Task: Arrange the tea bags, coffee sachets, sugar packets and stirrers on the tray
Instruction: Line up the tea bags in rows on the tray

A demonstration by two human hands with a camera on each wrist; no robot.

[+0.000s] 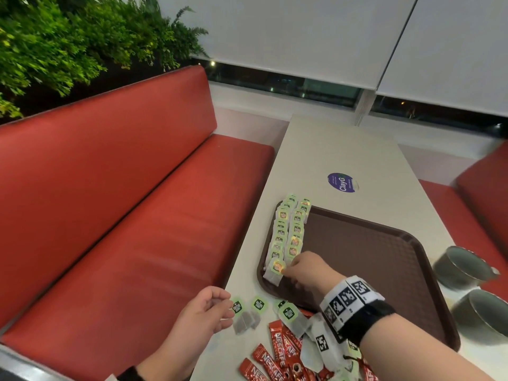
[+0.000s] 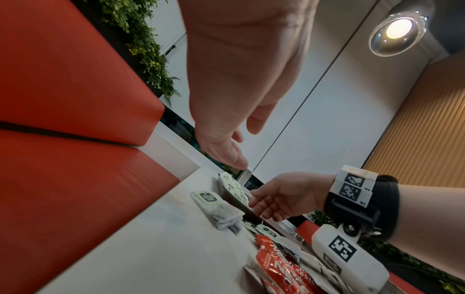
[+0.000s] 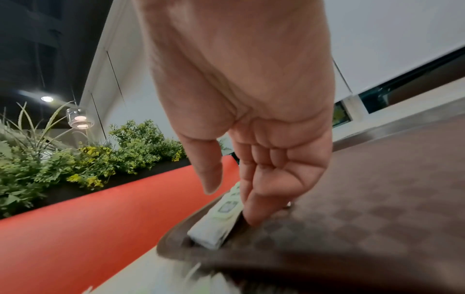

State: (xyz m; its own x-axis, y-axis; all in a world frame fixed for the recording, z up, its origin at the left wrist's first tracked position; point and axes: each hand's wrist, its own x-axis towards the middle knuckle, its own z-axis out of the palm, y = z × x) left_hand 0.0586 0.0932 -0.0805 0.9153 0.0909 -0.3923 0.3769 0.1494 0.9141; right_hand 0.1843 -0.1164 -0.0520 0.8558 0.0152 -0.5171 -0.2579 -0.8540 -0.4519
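A brown tray (image 1: 371, 257) lies on the pale table. Green-tagged tea bags (image 1: 288, 232) stand in two overlapping rows along its left edge. My right hand (image 1: 288, 270) reaches onto the tray's near left corner, and its straight fingertips (image 3: 254, 216) touch the nearest tea bag (image 3: 216, 222) while the thumb stays apart. My left hand (image 1: 226, 305) hovers with loosely bent fingers beside loose tea bags (image 1: 243, 312) on the table and holds nothing. Red coffee sachets (image 1: 275, 345) lie in a heap at the near edge, partly under my right forearm.
Two metal bowls (image 1: 461, 268) (image 1: 483, 314) stand right of the tray. A purple sticker (image 1: 342, 182) marks the table beyond it. A red bench seat (image 1: 123, 215) runs along the table's left side. Most of the tray floor (image 3: 377, 189) is bare.
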